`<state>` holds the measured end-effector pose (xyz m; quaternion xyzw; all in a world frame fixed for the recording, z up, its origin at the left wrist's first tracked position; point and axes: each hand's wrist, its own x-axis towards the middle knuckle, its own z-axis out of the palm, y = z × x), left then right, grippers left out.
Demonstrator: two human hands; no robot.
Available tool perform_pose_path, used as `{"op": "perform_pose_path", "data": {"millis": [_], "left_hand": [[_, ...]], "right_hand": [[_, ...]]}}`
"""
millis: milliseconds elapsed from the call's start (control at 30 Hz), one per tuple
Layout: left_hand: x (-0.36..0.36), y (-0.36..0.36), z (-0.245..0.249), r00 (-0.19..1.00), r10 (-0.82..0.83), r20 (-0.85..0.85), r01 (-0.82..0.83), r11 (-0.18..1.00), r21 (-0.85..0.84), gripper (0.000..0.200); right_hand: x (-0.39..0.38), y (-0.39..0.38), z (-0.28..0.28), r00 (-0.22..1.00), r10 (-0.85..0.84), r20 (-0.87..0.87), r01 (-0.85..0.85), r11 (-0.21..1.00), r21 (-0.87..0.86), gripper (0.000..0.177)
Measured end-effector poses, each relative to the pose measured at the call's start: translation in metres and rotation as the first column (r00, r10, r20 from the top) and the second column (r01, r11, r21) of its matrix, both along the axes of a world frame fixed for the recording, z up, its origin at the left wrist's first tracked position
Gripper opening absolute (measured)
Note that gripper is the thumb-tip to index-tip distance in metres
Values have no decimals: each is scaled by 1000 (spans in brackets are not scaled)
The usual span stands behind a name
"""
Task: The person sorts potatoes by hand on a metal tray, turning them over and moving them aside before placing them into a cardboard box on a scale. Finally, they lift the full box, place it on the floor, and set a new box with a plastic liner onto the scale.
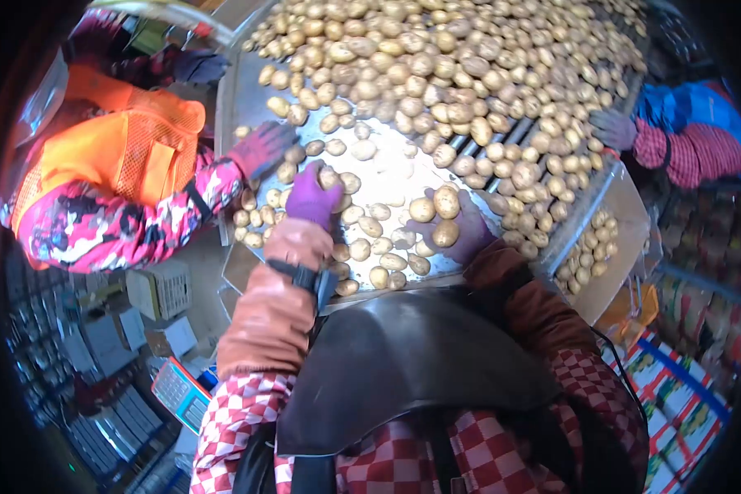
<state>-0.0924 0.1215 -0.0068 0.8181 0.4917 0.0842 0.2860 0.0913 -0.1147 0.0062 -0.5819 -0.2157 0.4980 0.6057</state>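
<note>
My left hand (313, 198), in a purple glove, has its fingers curled round a potato (329, 178) at the left of the metal tray (387, 169). My right hand (472, 226), also gloved, holds several potatoes (446, 202) in a cluster at the tray's right side; its fingers are partly hidden beneath them. Loose potatoes (382, 245) lie on the bright metal between and below both hands. Beyond them a large heap of potatoes (436, 66) covers rollers (514, 136) and the far part of the tray.
At left, a co-worker in an orange vest (132, 148) reaches a gloved hand (263, 148) to the tray. Another person's gloved hand (613, 130) touches the heap's right edge. A bin of potatoes (589, 251) stands at right. A scale (181, 393) and crates (160, 290) are lower left.
</note>
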Motion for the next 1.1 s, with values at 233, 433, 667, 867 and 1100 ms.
{"op": "perform_pose_path", "data": {"millis": [233, 433, 667, 867, 1100], "left_hand": [[70, -142, 55, 823, -484, 296, 561, 773, -296, 64], [158, -239, 127, 553, -715, 429, 832, 447, -329, 64], [176, -250, 48, 375, -587, 718, 874, 483, -61, 55], [18, -108, -4, 348, -923, -163, 904, 284, 319, 64], [-51, -95, -13, 849, -424, -316, 506, 826, 249, 73]], "right_hand": [[-3, -56, -2, 660, -233, -714, 317, 948, -16, 49], [60, -184, 28, 933, -150, -327, 213, 963, 166, 33], [77, -279, 71, 468, -870, 153, 883, 468, -39, 27], [110, -282, 22, 492, -772, 403, 847, 532, -16, 48], [132, -74, 0, 443, 115, 889, 402, 861, -312, 78]]}}
